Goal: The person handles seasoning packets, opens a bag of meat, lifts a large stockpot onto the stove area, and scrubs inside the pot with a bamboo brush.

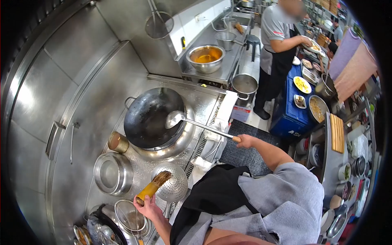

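Observation:
My right hand (pixel 246 141) is closed round the wooden end of a long metal ladle (pixel 206 128). The ladle's bowl rests in or just over the right side of a dark wok (pixel 152 110), which sits tilted on a metal ring. In my left hand (pixel 149 208) is a wok brush (pixel 152 188) with a yellow-wrapped handle; its brown bristles point up and to the right. Beneath the bristles lies a perforated skimmer (pixel 176 188). A tin can (pixel 118 143) and a round metal pot (pixel 113 173) stand to the left of the wok.
A wire strainer (pixel 130 216) lies near my left forearm. Beyond the stove are a steel bowl of orange liquid (pixel 206 58) and a pot on the floor side (pixel 244 84). A co-worker in an apron (pixel 277 61) holds a plate beside a blue cooler (pixel 288 112) topped with dishes.

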{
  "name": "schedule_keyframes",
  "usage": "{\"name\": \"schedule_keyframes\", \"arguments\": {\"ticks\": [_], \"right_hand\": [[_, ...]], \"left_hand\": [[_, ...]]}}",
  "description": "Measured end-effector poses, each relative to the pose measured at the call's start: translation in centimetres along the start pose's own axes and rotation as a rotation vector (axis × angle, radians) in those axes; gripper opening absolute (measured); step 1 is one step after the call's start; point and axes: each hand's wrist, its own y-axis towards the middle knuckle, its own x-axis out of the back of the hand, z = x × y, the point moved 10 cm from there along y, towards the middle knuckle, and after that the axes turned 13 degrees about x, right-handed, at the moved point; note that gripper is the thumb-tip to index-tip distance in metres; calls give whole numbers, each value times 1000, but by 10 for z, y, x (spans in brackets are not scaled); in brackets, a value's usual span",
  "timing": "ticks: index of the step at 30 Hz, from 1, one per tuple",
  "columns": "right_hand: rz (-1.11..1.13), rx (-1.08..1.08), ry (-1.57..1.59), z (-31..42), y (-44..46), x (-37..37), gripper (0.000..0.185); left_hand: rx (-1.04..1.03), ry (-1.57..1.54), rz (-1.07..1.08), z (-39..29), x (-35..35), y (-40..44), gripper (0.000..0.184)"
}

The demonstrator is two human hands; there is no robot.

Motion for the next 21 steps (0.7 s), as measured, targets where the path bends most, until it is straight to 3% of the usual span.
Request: {"name": "schedule_keyframes", "arguments": {"ticks": [6, 12, 16, 21], "right_hand": [[-34, -8, -20, 3, -4, 14, 43], [71, -79, 43, -4, -3, 2, 43], [32, 24, -15, -16, 10, -10, 45], [35, -62, -51, 5, -8, 7, 45]], "left_hand": [[-63, 84, 108, -6, -14, 12, 49], [-21, 243, -14, -16, -16, 31, 49], [-88, 301, -30, -47, -31, 29, 40], [-595, 731, -114, -176, -24, 45, 40]]}}
